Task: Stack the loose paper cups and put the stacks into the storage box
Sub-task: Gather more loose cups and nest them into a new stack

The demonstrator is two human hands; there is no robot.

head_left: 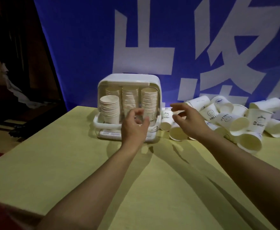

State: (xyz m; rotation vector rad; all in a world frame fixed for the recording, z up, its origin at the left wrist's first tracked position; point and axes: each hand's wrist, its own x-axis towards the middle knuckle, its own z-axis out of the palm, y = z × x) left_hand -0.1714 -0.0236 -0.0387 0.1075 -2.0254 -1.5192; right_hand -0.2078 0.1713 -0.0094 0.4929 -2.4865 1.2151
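Hands empty: left hand (134, 123) half-curled before storage box (129, 80), right hand (188, 120) spread over loose cups (235, 120) just beyond; grab upright rims, nest straight.

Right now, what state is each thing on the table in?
storage box: lid up, front open, holding stacks.
cup stacks: upright inside the box.
loose cups: unstacked heap right of the box, many on their sides.
left hand: empty, fingers curled, in front of the box.
right hand: open, empty, over the loose cups.
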